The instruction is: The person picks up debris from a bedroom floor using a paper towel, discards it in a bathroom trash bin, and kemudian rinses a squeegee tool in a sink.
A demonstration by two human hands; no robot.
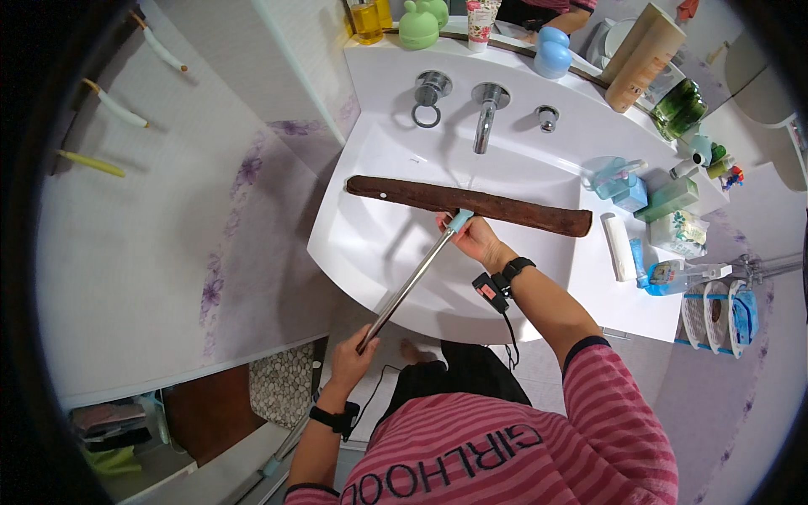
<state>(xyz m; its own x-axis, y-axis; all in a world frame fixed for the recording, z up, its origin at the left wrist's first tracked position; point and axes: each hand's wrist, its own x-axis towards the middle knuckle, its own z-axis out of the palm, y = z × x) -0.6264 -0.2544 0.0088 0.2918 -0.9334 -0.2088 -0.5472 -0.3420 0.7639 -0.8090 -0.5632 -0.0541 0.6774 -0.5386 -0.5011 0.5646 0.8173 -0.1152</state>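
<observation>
A flat mop head with a dark brown cloth cover (524, 212) lies across the white washbasin (353, 252), below the chrome spout (485, 123). My right hand (475, 238) holds the light blue joint (461, 219) under the mop head, some of its fingers hidden behind it. The metal mop pole (410, 284) slants down to the left, and my left hand (353, 358) is closed round it beyond the basin's front edge. A thin stream of water seems to fall from the spout behind the cover.
Bottles and tubes stand on the ledge (454, 47) behind the taps. On the right counter (593, 290) are a white tube (620, 248), a blue spray bottle (675, 278) and a tissue pack (682, 232). A wall with hooks rises at left.
</observation>
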